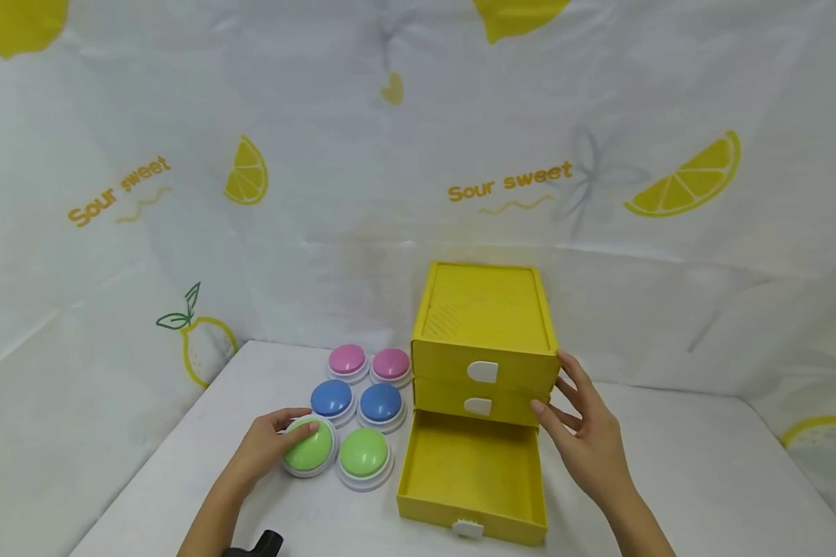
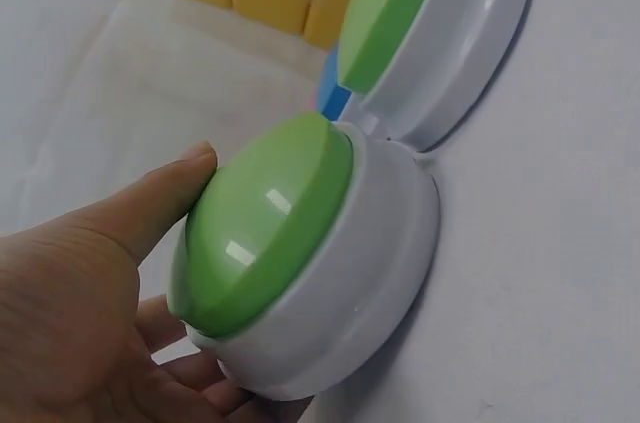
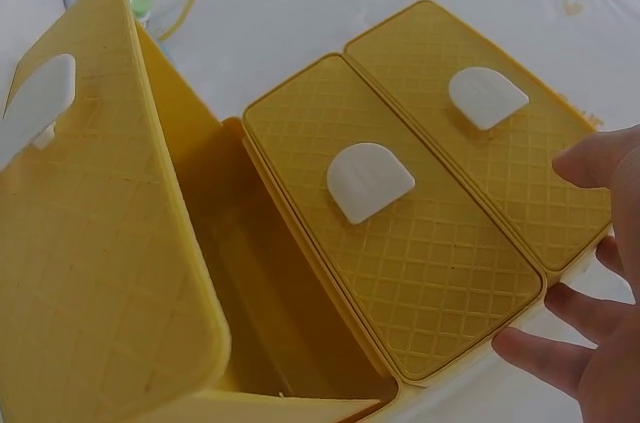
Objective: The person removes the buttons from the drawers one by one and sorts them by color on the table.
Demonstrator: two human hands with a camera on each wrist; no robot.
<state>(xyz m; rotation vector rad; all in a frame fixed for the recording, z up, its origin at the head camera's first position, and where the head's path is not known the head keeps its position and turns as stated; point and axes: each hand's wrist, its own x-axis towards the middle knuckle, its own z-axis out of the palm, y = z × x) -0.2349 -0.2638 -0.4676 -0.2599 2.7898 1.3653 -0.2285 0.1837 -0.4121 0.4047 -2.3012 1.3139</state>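
My left hand (image 1: 261, 449) grips a green domed push light (image 1: 310, 446) with a white base, thumb on the dome and fingers round the rim. In the left wrist view that light (image 2: 270, 213) is tilted close over the table. A second green light (image 1: 364, 454) stands just right of it. On the right, my right hand (image 1: 592, 433) rests with spread fingers at the right side of a yellow drawer cabinet (image 1: 486, 302). Its bottom drawer (image 1: 470, 480) is pulled out, with bare inside; the two upper drawers with white tabs (image 3: 370, 183) are closed.
Two blue lights (image 1: 381, 404) and two pink lights (image 1: 391, 364) stand in pairs behind the green ones, left of the cabinet. A white cloth (image 1: 362, 193) with lemon prints hangs behind the white table (image 1: 704, 464). Something black (image 1: 258, 545) shows by the left forearm.
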